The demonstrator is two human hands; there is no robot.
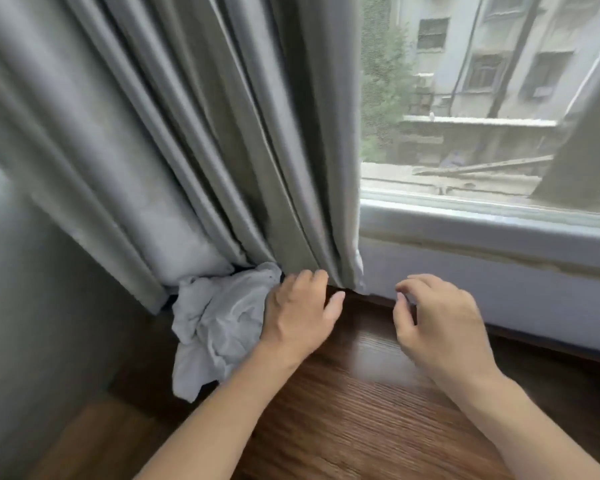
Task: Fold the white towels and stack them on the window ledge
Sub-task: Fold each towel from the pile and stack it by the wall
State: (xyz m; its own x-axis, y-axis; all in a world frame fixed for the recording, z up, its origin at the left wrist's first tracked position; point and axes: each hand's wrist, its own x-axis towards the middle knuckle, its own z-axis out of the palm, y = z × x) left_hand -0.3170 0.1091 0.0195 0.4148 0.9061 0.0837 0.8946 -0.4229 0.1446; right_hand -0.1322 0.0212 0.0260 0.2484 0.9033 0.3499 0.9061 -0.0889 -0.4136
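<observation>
Fingers [317, 277] of the left hand [298, 313] lie fairly straight and close together, reaching toward the hem of the grey curtain [194, 150], with the thumb spread out to the right; whether the fingertips touch the fabric cannot be told. At that hand's left edge lies a crumpled white towel [215, 327], unfolded, bunched against the foot of the curtain and partly tucked under it, resting on the dark wooden window ledge [361, 417]. Whether the hand touches the towel is unclear. Over the ledge, near the white wall below the window frame [482, 220], hovers the right hand [440, 327], its fingers loosely curled and holding nothing. Buildings and a tree show through the glass.
</observation>
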